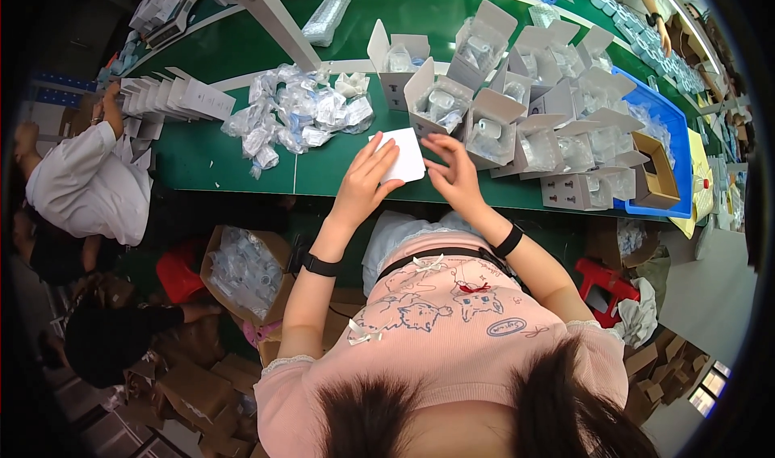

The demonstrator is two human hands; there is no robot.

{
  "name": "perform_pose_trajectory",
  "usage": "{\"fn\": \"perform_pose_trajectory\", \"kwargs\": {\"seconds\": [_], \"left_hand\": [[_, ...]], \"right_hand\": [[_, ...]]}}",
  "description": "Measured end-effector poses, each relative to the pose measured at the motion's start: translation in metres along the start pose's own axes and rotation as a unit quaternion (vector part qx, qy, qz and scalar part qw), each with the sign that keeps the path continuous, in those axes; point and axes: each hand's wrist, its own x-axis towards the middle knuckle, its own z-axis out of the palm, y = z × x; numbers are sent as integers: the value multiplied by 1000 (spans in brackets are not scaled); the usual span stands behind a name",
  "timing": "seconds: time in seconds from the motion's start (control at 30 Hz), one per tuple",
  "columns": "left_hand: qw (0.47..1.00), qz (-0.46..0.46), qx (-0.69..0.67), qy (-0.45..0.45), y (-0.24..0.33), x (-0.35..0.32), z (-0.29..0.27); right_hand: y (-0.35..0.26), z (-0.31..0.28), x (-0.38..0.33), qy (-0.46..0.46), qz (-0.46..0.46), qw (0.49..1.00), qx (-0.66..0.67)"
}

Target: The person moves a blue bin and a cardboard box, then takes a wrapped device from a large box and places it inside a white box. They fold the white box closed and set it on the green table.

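A small white box (409, 161) with its top flap down sits at the table's near edge. My left hand (365, 182) grips it from the left, fingers across its top and thumb along the near side. My right hand (454, 175) is just to its right, fingers curved and apart, with fingertips close to the box's edge. Directly beyond stands an open white box (437, 103) with a clear-wrapped item inside. To the left of it lies a heap of small clear plastic packets (303, 111).
Several open, filled white boxes (533, 147) crowd the right side, beside a blue crate (674, 147) and a brown carton (655, 179). A grey post (270, 22) rises beyond the packets. Folded white boxes (182, 95) stand at left, near another person (93, 175). A carton of clear parts (246, 272) is below.
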Motion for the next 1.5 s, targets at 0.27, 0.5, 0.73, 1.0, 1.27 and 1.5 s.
{"fn": "perform_pose_trajectory", "kwargs": {"seconds": [0.27, 0.5, 0.73, 1.0, 1.27, 1.5], "left_hand": [[986, 90, 142, -4, -3, 6, 2], [984, 97, 148, 20, -4, 8, 7], [980, 107, 162, 32, -3, 0, 18], [982, 93, 153, 57, -2, -10, 27], [985, 101, 134, 39, -8, -15, 23], [985, 95, 141, 31, 2, -17, 24]], "right_hand": [[4, 10, 12, 2, -62, 992, -108], [6, 15, 16, 31, -31, 995, -93], [14, 18, 5, 41, -65, 994, -82], [12, 13, 10, 34, -170, 960, -219], [27, 18, -5, 78, -150, 982, -82], [18, 13, -11, 58, -184, 959, -207]]}}
